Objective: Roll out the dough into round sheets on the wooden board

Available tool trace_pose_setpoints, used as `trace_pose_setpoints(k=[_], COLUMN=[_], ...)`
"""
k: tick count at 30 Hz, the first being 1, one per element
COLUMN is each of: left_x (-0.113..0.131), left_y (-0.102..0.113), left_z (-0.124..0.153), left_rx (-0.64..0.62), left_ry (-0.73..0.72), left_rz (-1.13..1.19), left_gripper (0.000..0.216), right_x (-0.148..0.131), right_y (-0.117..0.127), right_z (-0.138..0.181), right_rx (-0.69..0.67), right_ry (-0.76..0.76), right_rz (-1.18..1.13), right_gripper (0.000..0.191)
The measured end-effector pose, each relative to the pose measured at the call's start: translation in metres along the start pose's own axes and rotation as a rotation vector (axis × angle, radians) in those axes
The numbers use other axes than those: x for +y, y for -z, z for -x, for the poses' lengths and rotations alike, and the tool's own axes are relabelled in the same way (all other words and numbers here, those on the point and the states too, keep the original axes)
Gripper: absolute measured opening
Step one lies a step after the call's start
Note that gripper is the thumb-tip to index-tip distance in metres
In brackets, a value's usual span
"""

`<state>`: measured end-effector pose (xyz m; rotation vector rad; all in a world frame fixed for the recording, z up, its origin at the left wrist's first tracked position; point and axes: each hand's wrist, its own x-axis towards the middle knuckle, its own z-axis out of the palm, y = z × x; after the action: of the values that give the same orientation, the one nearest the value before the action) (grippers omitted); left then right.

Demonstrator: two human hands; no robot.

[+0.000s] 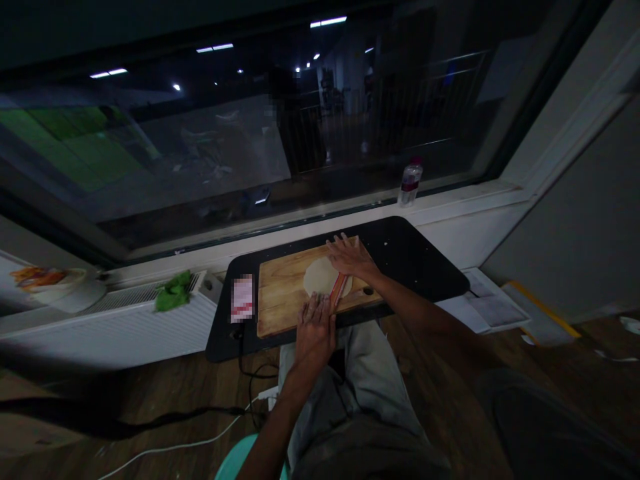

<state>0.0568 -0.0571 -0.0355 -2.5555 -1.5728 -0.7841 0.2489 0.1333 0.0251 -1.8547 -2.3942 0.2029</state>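
A reddish rolling pin (339, 289) lies slantwise over the right part of a round, thin sheet of dough (317, 275). The dough is on a wooden cutting board (277, 297). At the pin's near end rests my left hand (316, 328), palm down, its fingers stretched forward to the dough's near edge. My right hand (353, 258) lies over the far end with its fingers spread flat towards the board's far edge. Both palms cover the pin's ends, so only its middle shows.
The board stands on a black table (425, 263) by the window, with a blurred-out phone-shaped object (243, 298) at its left. A bottle (411, 181) stands on the sill. Left are a green cloth (173, 291) on a radiator (150, 333) and a white container (75, 293). Cables hang below.
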Motion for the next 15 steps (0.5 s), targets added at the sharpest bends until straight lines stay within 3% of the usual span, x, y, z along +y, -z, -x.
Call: trace_pose_setpoints(k=[8, 15], left_x=[0.026, 0.053], left_y=[-0.006, -0.010], left_z=[0.006, 0.005], left_rx=[0.068, -0.036], left_ry=[0.061, 0.192], left_rz=[-0.042, -0.020], left_gripper=[0.060, 0.061], right_x=[-0.013, -0.022], right_y=[-0.004, -0.005], right_z=[-0.006, -0.011], right_rx=[0.049, 0.059], right_ry=[0.012, 0.068], right_rz=[-0.013, -0.008], right_gripper=[0.067, 0.067])
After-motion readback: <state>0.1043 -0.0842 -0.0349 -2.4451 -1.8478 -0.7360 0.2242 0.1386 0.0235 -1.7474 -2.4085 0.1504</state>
